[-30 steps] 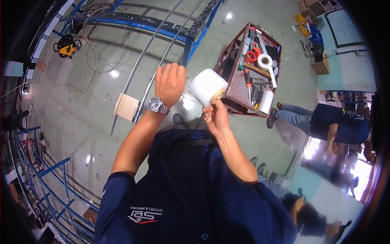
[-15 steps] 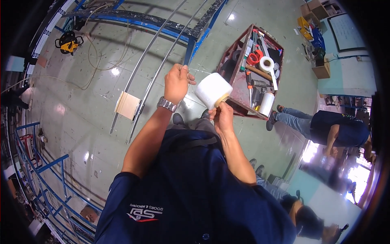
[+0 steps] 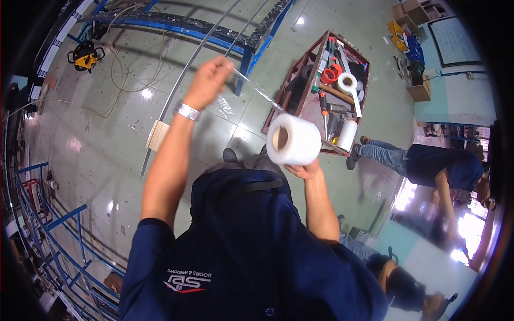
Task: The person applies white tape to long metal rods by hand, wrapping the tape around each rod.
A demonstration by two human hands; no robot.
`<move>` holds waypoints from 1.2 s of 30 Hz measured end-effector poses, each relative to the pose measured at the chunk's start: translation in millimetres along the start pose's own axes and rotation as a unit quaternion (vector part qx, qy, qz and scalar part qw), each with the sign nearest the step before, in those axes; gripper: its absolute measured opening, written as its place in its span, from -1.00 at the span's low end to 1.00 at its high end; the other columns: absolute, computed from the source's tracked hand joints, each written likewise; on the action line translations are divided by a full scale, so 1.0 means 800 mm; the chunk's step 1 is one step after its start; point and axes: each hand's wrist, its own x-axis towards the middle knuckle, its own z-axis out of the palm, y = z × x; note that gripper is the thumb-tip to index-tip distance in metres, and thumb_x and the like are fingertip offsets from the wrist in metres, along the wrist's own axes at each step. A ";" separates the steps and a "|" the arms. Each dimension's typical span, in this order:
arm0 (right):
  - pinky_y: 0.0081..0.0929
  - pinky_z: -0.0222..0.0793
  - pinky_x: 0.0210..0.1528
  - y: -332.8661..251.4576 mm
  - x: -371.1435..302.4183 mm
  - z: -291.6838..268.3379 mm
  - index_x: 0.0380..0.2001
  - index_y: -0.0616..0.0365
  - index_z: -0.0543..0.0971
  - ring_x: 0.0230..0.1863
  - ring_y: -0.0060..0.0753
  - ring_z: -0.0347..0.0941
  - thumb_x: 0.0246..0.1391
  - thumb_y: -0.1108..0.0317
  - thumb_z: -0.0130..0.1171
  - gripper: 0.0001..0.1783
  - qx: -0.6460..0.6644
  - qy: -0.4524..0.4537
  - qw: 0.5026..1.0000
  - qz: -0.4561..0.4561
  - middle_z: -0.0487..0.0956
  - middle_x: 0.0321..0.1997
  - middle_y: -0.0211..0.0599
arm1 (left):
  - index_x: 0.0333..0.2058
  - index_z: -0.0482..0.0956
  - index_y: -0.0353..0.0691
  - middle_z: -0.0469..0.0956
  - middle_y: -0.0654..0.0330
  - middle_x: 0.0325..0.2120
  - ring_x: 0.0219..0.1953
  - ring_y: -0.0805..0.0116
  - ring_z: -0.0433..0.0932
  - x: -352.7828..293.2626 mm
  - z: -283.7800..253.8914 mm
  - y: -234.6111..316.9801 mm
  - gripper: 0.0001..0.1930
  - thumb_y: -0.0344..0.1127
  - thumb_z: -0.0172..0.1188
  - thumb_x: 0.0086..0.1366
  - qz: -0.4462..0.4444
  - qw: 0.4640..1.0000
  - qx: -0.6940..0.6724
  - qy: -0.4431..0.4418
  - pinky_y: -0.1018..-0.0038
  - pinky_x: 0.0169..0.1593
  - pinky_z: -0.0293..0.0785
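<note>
My right hand (image 3: 307, 170) holds a roll of clear stretch film (image 3: 306, 140) from below; the roll partly hides its fingers. The roll tilts, so the open end of its core faces me and to the left. From its far side a drawn-out strand of film (image 3: 263, 94) runs up to my left hand (image 3: 208, 83), which is closed on the film's end, its fingers slightly blurred. Under that hand and farther left lie long thin metal strips (image 3: 187, 68) with a cream-coloured block (image 3: 158, 135) on them.
A red open toolbox (image 3: 306, 109) with tape rolls, a hammer and other hand tools stands ahead to the right. A blue metal frame (image 3: 243, 67) stands at the far side. Left are a yellow-and-black reel (image 3: 84, 58) and blue racks (image 3: 64, 216). Another person (image 3: 441, 166) stands at right.
My left hand has moved up and left, drawing film off the roll. My right hand has turned the roll so its core end faces me, and shifted slightly right and nearer.
</note>
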 end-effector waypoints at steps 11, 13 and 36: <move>-0.55 0.49 -0.24 -0.079 -0.017 0.034 0.12 0.32 0.61 -0.34 -0.61 0.55 0.19 0.37 0.14 -0.55 -0.677 0.240 0.685 -0.124 0.67 -0.33 -0.41 | -0.26 0.58 -0.34 0.62 -0.16 -0.46 -0.33 -0.28 0.58 0.005 -0.009 0.043 -0.73 -0.19 0.18 0.46 0.159 0.902 0.393 0.083 0.02 -0.25 0.47; -0.52 0.50 -0.15 -0.076 -0.019 0.035 0.17 0.30 0.59 -0.20 -0.52 0.61 0.22 0.36 0.18 -0.54 -0.676 0.219 0.680 -0.180 0.72 -0.17 -0.29 | -0.24 0.58 -0.34 0.63 -0.19 -0.44 -0.31 -0.30 0.61 0.007 -0.019 0.015 -0.73 -0.20 0.18 0.46 0.135 0.880 0.447 0.092 -0.04 -0.23 0.48; -0.33 0.53 -0.25 -0.051 0.051 0.058 0.14 0.14 0.62 -0.33 -0.25 0.60 0.10 0.38 0.22 -0.52 -0.752 0.136 0.605 -0.224 0.63 -0.24 -0.16 | 0.10 0.61 -0.28 0.65 0.15 -0.49 -0.48 0.28 0.59 -0.157 0.015 0.033 -0.67 -0.30 0.25 0.42 0.038 0.881 0.291 0.370 0.33 -0.23 0.54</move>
